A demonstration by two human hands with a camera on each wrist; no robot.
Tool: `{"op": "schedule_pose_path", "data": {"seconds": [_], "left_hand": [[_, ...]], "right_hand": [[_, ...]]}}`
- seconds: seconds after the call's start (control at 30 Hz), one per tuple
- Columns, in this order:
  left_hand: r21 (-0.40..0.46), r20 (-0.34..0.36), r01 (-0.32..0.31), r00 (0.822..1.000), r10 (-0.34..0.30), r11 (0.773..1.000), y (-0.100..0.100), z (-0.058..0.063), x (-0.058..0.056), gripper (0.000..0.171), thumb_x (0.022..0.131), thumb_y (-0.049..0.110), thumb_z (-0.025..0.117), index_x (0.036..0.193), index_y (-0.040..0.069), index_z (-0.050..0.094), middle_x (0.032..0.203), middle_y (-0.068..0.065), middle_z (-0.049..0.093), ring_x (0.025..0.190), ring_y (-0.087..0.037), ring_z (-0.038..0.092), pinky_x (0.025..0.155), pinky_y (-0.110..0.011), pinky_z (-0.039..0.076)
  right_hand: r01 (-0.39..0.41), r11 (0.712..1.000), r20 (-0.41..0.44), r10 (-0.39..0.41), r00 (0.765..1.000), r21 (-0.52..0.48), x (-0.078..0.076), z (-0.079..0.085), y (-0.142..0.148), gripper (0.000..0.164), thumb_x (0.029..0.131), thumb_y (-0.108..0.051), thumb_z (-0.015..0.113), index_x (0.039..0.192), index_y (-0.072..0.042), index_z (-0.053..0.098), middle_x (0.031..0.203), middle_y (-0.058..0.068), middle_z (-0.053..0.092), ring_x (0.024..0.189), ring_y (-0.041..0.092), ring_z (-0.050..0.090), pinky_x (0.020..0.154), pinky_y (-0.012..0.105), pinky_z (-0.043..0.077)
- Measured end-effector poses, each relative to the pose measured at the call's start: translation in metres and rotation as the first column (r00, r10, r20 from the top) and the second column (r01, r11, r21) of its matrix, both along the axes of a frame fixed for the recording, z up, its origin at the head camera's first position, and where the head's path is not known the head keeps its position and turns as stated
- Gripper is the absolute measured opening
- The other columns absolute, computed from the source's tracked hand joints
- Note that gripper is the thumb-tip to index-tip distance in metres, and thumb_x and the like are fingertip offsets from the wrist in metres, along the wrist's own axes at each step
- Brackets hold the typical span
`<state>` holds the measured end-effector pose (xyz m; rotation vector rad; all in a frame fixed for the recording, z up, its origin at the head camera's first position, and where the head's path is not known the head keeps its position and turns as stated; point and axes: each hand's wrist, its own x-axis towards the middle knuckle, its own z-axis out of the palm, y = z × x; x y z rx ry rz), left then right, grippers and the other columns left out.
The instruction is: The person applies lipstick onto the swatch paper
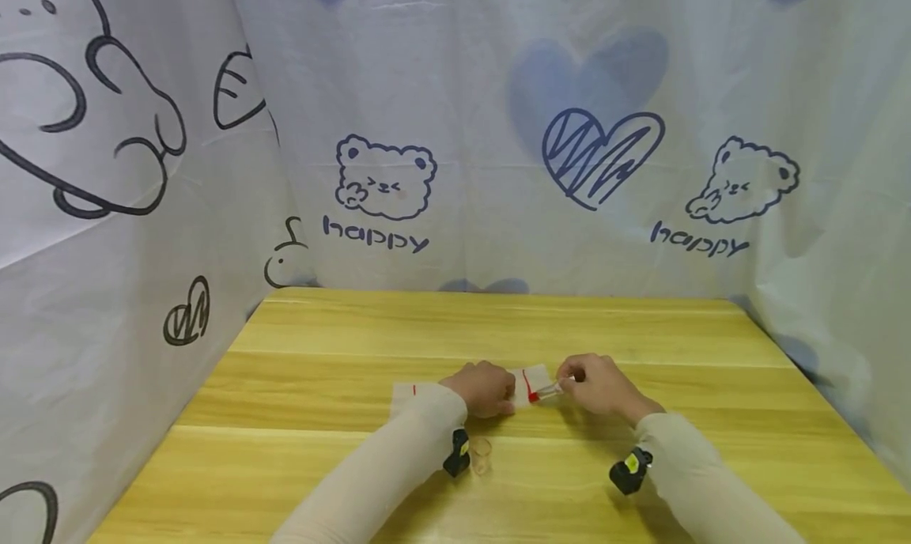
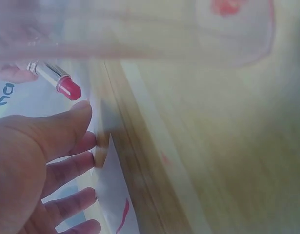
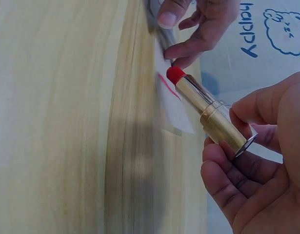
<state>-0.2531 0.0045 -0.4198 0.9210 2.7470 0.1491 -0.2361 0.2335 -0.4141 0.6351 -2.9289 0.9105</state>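
Observation:
My right hand [image 1: 594, 382] grips an uncapped lipstick [image 3: 212, 113] by its base, thumb and fingers curled round the gold tube. The red tip is out and points left, close above the right part of a white paper strip [image 1: 523, 374]; whether it touches the paper, I cannot tell. A red line [image 3: 169, 87] runs across the paper there. My left hand [image 1: 482, 388] rests on the middle of the strip with its fingers loosely extended, as the left wrist view shows. Under that hand, part of the paper is hidden. Another red mark [image 1: 414, 390] shows at the left end.
A small clear object [image 1: 481, 455] lies on the wooden table [image 1: 320, 465] near my left wrist; its kind is unclear. White cloth [image 1: 463, 212] printed with hearts and bears hangs behind the table and along both sides.

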Motion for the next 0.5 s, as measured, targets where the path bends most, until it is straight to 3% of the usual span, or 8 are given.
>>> {"op": "schedule_pose_path", "data": {"seconds": [0.27, 0.5], "left_hand": [[0.024, 0.005, 0.022, 1.000, -0.022, 0.999, -0.001, 0.001, 0.000, 0.020, 0.093, 0.039, 0.065, 0.103, 0.021, 0.068, 0.093, 0.011, 0.064, 0.087, -0.009, 0.058, 0.092, -0.039, 0.045], [0.113, 0.008, 0.017, 1.000, -0.018, 0.993, -0.012, 0.008, 0.002, 0.031, 0.095, 0.033, 0.063, 0.121, 0.016, 0.066, 0.120, 0.004, 0.064, 0.112, -0.017, 0.058, 0.096, -0.037, 0.045]], "right_hand": [[0.073, 0.994, 0.014, -0.072, 0.997, -0.078, 0.009, 0.001, 0.007, 0.010, 0.093, -0.012, 0.062, 0.096, -0.007, 0.070, 0.087, 0.000, 0.064, 0.073, 0.014, 0.053, 0.065, 0.034, 0.045], [0.164, 0.964, 0.005, -0.167, 0.986, -0.210, 0.017, -0.004, 0.008, 0.012, 0.095, -0.015, 0.063, 0.098, -0.006, 0.070, 0.083, 0.001, 0.064, 0.070, 0.015, 0.052, 0.061, 0.031, 0.043]]}}
